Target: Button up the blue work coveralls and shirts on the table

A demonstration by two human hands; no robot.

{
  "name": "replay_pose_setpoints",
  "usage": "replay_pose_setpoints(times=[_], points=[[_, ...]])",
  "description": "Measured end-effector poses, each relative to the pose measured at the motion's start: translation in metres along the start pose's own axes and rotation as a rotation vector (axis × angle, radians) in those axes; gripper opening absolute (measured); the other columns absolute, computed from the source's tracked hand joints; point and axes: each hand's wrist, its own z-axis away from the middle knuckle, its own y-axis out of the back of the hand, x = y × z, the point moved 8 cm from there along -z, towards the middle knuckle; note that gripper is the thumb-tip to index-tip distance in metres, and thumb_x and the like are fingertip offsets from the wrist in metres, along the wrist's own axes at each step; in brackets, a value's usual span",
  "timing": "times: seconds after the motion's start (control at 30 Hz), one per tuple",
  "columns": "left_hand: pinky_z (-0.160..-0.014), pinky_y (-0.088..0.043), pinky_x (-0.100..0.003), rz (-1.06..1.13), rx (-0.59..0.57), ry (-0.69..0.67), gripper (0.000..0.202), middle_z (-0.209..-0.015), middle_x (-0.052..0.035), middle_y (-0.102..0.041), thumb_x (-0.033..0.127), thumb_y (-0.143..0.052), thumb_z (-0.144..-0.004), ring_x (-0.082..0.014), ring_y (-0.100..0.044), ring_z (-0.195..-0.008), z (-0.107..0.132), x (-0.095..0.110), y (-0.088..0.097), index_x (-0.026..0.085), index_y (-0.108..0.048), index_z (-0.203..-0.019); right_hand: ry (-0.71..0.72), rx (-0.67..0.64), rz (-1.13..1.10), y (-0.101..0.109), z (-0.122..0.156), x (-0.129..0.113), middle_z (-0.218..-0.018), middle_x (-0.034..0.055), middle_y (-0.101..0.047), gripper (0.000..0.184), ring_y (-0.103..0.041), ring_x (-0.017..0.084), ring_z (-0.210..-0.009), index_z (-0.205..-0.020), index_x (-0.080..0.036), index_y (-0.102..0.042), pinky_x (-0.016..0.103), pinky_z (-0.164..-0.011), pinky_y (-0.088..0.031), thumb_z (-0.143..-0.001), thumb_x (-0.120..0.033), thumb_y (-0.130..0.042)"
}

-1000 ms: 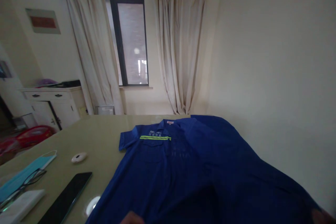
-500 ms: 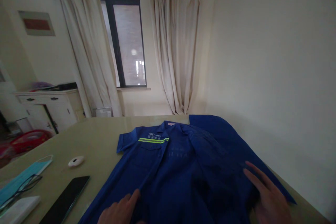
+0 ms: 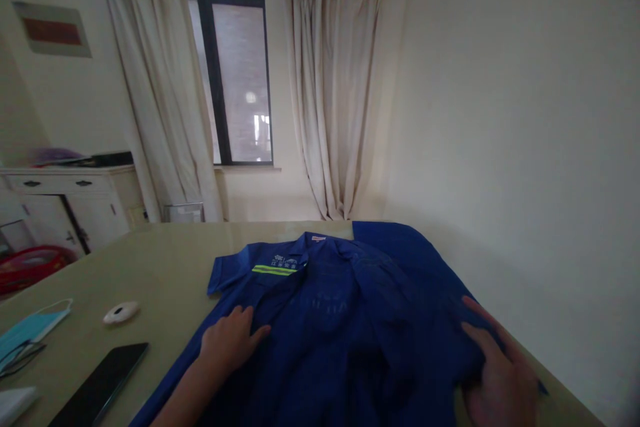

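Observation:
A dark blue short-sleeved work shirt [image 3: 325, 333] lies front up on the table, its collar toward the far side. It has a yellow-green reflective stripe and white lettering on the left chest. My left hand [image 3: 227, 340] is on the left front panel just below the stripe, fingers curled on the cloth and thumb toward the front opening. At the right side, my right hand [image 3: 500, 367] grips the shirt's edge, with its thumb and forefinger showing and the other fingers hidden. More blue cloth [image 3: 400, 240] lies flat beneath and behind the shirt on the right.
A black phone [image 3: 100, 383], a small white case [image 3: 121, 313], a blue face mask [image 3: 30, 333], dark-framed glasses [image 3: 20, 357] and a white block [image 3: 15, 403] lie left on the table [image 3: 175, 260]. A wall [image 3: 550, 213] runs along the right side.
My left hand has moved up the shirt's left front, over the pocket area. My right hand stays at the right edge, slightly shifted. The view has turned a little right.

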Motion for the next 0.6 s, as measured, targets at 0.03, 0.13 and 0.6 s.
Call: replay_pose_setpoints(times=[0.03, 0.13, 0.6], points=[[-0.091, -0.053, -0.053, -0.003, -0.004, -0.021, 0.053, -0.126, -0.0191, -0.066, 0.055, -0.05, -0.094, -0.0403, -0.068, -0.111, -0.007, 0.014, -0.005, 0.015, -0.064, -0.125, 0.025, -0.071, 0.026, -0.015, 0.01, -0.004, -0.117, 0.0083, -0.075, 0.063, -0.074, 0.03, -0.097, -0.136, -0.024, -0.064, 0.038, -0.08, -0.063, -0.078, -0.049, -0.07], [-0.089, -0.054, -0.052, -0.002, 0.0, -0.089, 0.062, -0.131, -0.0207, -0.064, 0.049, -0.056, -0.091, -0.0404, -0.068, -0.111, -0.022, 0.053, -0.01, 0.016, -0.051, -0.144, 0.16, -0.499, 0.259, -0.077, 0.054, -0.011, -0.119, 0.0073, -0.075, 0.05, -0.069, 0.031, -0.11, -0.119, -0.026, -0.075, 0.037, -0.097, -0.056, -0.071, -0.039, -0.076], [-0.092, -0.051, -0.05, 0.124, -0.06, -0.319, 0.023, -0.121, -0.0094, -0.068, 0.024, -0.059, -0.082, -0.0348, -0.06, -0.117, -0.077, 0.103, -0.02, 0.027, -0.073, -0.1, 0.371, -1.065, 0.653, -0.113, 0.074, 0.027, -0.128, 0.0074, -0.068, 0.048, -0.065, 0.026, -0.119, -0.13, -0.03, -0.067, 0.032, -0.103, -0.051, -0.089, -0.054, -0.069]])
